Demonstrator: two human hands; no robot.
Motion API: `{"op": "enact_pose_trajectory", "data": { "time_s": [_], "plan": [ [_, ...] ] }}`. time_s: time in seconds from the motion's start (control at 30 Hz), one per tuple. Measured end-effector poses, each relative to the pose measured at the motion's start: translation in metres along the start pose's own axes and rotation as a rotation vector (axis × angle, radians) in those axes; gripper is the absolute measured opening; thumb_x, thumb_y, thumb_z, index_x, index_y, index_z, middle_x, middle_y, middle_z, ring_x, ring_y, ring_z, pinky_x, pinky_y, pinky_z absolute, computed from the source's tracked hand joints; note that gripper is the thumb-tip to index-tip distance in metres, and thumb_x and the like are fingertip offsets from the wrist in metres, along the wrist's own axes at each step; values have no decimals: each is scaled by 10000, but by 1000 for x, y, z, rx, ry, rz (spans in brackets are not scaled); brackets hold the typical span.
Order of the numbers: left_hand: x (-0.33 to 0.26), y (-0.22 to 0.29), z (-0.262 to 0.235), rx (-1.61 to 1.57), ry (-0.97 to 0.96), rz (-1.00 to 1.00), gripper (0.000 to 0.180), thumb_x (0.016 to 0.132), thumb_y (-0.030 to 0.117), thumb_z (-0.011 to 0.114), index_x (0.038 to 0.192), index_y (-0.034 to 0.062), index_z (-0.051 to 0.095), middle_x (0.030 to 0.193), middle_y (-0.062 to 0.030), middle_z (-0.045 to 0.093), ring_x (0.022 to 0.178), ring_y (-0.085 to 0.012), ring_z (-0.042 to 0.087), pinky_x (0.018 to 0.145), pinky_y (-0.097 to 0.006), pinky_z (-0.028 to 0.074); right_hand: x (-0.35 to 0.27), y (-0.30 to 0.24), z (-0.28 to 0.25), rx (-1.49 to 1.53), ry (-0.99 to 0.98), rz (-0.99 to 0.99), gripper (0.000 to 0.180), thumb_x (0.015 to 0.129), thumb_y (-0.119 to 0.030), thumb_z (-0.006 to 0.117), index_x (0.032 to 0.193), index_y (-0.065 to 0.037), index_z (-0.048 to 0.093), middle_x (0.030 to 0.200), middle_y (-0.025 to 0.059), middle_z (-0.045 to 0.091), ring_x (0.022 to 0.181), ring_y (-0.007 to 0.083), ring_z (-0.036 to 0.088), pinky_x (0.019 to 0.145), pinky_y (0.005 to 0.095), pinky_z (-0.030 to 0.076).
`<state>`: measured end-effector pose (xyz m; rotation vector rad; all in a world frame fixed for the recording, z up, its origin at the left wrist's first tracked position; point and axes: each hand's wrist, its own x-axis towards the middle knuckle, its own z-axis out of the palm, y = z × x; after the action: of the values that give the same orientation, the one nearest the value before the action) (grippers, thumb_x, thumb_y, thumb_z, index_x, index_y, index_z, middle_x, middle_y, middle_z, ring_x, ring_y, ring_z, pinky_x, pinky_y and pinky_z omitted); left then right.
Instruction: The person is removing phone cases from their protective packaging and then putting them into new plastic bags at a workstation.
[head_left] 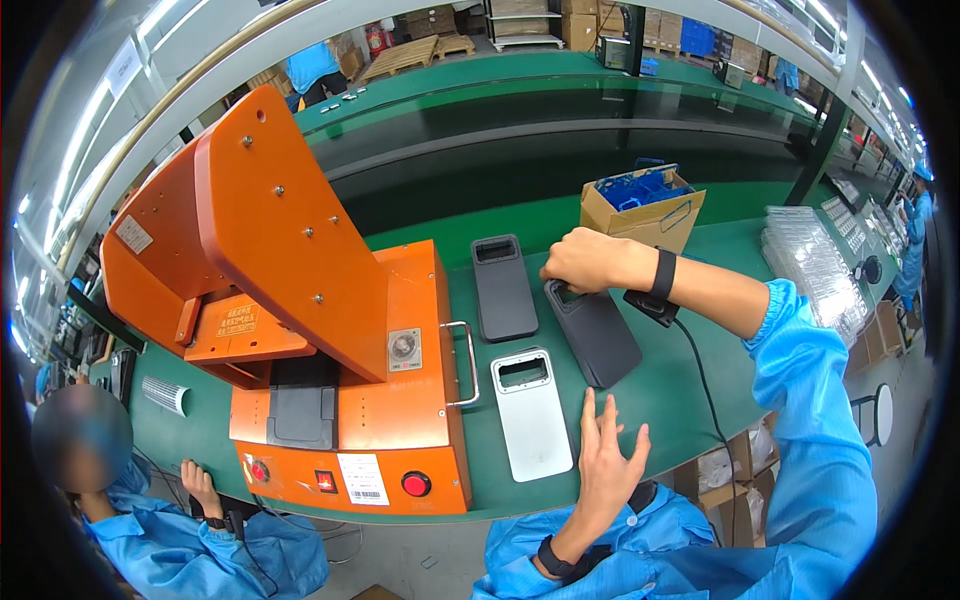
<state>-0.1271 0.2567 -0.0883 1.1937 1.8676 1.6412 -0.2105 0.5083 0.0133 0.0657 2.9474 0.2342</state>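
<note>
Left hand (pixel 607 462) open, fingers spread, beside white phone case (pixel 531 412); right hand (pixel 585 262) grips dark grey case (pixel 597 335) top end, long axis running toward the orange press (pixel 330 330).

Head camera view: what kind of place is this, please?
Most likely a factory assembly line. A long green conveyor bench runs past an orange press machine, phone-case shells lie in a row, and the right hand touches a dark grey shell. The left hand hovers open beside a white shell.
</note>
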Motion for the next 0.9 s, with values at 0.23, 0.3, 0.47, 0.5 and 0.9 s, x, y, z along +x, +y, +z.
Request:
{"op": "enact_pose_trajectory", "data": {
  "time_s": [0.23,0.3,0.47,0.5,0.9],
  "plan": [
    [-3,-2,0,36,-26,2,513,828,120,730,1260,-93,553,1443,-273,378,961,-284,660,800,-354,564,20,27,36,-111,-125,30,176,796,-125,625,932,-82,728,887,150,709,894,339,686,865,455,523],
    [-3,-5,2,27,3,50,477,823,129,735,1216,-93,583,1431,-265,398,907,-269,666,776,-355,562,20,27,38,-147,-124,21,199,799,-133,626,961,-78,728,929,155,708,932,351,681,945,508,469],
    [-3,-6,1,59,-4,61,457,812,120,741,1194,-86,598,1420,-263,411,902,-269,661,777,-355,562,26,9,19,-161,-321,176,258,811,-142,628,1036,-57,719,1049,174,698,1039,379,656,1083,661,288],
    [-3,-6,1,69,-10,57,451,808,114,743,1189,-83,603,1418,-262,414,904,-268,659,778,-354,562,25,7,14,-131,-354,192,257,813,-135,628,1036,-43,716,1056,180,697,1047,376,656,1075,665,296],
    [0,-8,-1,80,1,116,379,812,112,734,1131,-70,638,1403,-255,434,952,-284,643,788,-355,563,5,37,27,-55,-295,248,256,788,-194,713,988,-34,721,979,158,712,959,358,683,924,559,479]
  ]
}}
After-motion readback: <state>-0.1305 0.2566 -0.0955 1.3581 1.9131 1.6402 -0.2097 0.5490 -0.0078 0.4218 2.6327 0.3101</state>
